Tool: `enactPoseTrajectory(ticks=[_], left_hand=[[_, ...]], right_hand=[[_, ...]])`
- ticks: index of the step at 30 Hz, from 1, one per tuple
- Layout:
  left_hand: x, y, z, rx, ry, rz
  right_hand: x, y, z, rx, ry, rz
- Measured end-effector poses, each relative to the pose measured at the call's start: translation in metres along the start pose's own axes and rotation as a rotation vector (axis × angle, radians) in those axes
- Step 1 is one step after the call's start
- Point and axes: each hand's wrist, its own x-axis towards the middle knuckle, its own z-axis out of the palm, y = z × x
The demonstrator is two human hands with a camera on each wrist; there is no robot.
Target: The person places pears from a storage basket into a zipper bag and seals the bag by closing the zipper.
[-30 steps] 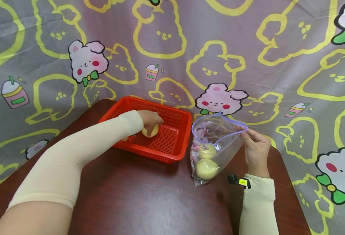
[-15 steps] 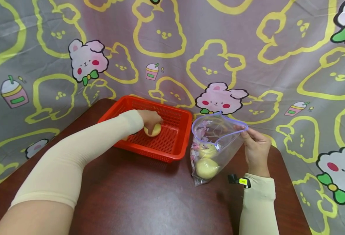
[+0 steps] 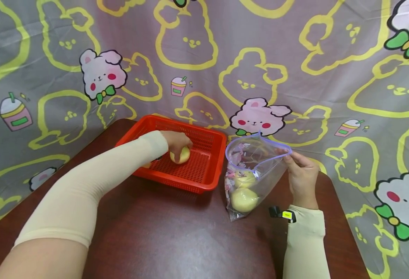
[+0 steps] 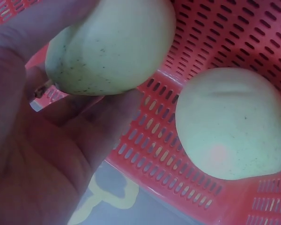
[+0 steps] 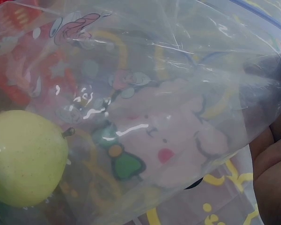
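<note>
My left hand [image 3: 179,142] reaches down into the red basket [image 3: 219,161] and grips a pale yellow pear [image 3: 181,156]. The left wrist view shows its stem and dark specks, with my thumb and fingers around it. A second pear [image 4: 232,124] lies beside it in the basket, mostly hidden behind my sleeve in the head view. To the right, my right hand [image 3: 303,174] pinches the purple-edged rim of a clear zip bag [image 3: 272,182], whose mouth gapes. Inside the bag, one pear [image 3: 244,199] sits low and another pear [image 3: 244,180] above it.
The basket and bag are on a dark brown table [image 3: 176,236], the bag just right of the basket. A patterned curtain [image 3: 204,58] hangs close behind the table and along its sides. A small black device [image 3: 282,214] is strapped to my right wrist.
My left hand and the pear it holds have shifted very slightly right inside the basket. The right hand keeps its pinch on the bag, and the view has moved a little.
</note>
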Motion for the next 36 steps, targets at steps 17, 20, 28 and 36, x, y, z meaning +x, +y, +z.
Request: enactPoseTrajectory(ticks=[17, 20, 28, 36], left_hand=[[-0.006, 0.008, -0.007, 0.029, 0.043, 0.049], [-0.007, 0.009, -0.008, 0.021, 0.037, 0.036], [-0.010, 0.011, -0.010, 0.016, 0.068, 0.045], [-0.017, 0.014, -0.018, 0.027, 0.080, 0.068]], right_hand=[[0.001, -0.001, 0.003, 0.015, -0.005, 0.004], [0.001, -0.001, 0.003, -0.006, 0.003, 0.002], [0.001, 0.000, 0.002, -0.028, 0.010, -0.004], [0.001, 0.000, 0.002, -0.045, -0.003, -0.018]])
